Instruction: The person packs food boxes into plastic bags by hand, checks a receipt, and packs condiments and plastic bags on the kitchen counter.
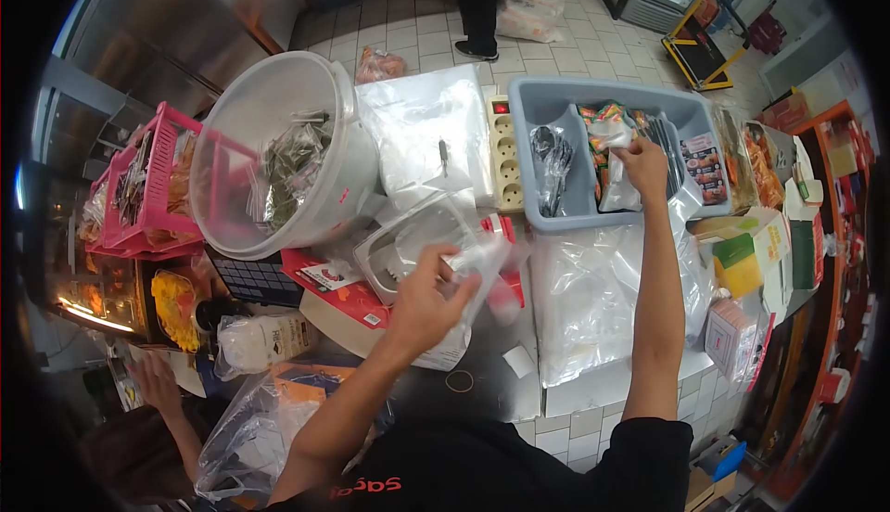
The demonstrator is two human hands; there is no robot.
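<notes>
My left hand is closed around a clear plastic bag, blurred by motion, above the middle of the counter. Just behind it lies a clear plastic container. My right hand reaches into the blue-grey divided tray, its fingers pinched on a white packet in the middle compartment. Colourful sachets lie around that packet. Wrapped black cutlery fills the left compartment, and printed cards sit in the right one.
A large clear tub with green packets and a pink basket stand at the left. Stacked plastic bags lie below the tray. A power strip runs beside it. A co-worker's hand shows at lower left; another person stands behind.
</notes>
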